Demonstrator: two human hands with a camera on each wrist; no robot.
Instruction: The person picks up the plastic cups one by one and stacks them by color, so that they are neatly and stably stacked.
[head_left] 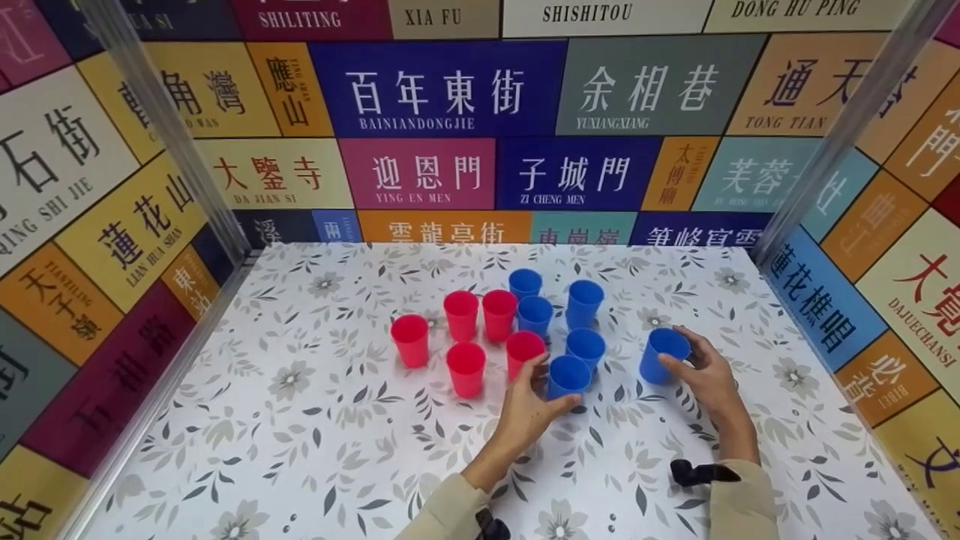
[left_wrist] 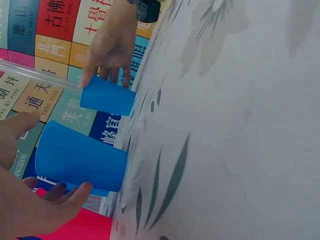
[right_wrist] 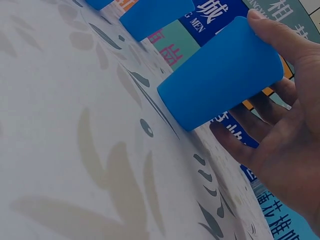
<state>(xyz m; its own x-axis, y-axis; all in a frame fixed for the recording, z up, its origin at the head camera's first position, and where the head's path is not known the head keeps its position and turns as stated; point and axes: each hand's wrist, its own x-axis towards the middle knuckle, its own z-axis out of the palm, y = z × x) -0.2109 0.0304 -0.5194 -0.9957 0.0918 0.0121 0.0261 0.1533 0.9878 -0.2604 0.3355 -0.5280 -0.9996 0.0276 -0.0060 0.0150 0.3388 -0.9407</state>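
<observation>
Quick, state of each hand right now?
Left hand: open, around the frontmost blue cup.
Right hand: holding the rightmost blue cup.

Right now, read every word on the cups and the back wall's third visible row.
"大鑒寺 DA JIAN SI": cream panel
"迎恩門 YING EN MEN": pink panel
"子城門 ZI CHENG MEN": navy panel
"太傅廟": orange panel; small letters unreadable
"芙蓉": teal panel; rest blurred or hidden
Blue cups, red cups: no text visible
</observation>
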